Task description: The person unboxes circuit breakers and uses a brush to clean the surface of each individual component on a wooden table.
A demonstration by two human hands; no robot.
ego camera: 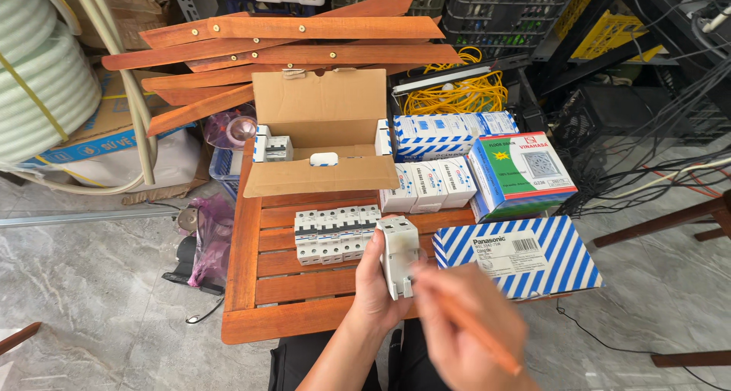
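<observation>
Your left hand (378,280) is gripping a white circuit breaker (399,255) upright, fingers wrapped around its back and thumb side, just above the near edge of the slatted wooden table (263,322). Your right hand (468,326) is blurring in front of it, closed around a thin orange-brown stick (476,330) that is pointing toward the breaker's lower end; the blur is hiding exactly how those fingers are pinching it.

Behind the breaker, a row of similar white breakers (335,235) is sitting on the slats, touching one another. An open cardboard box (320,132) is standing further back with 2 more units visible inside. To the right, a blue-and-white striped box (525,258) is lying just beside your hands, with a stack of small striped boxes (430,185) and a green-and-white box (521,174) behind it.

I judge the main risk to be the stick's tip slipping off the breaker's small lower face, since your right hand is moving fast and only 1 hand is steadying the unit. A slip could be jabbing your left palm or knocking the breaker loose over the table edge toward the marble floor (91,284). A thin stick may also be snapping if you are levering hard. The row of breakers is close enough that a dropped unit could be toppling them.
</observation>
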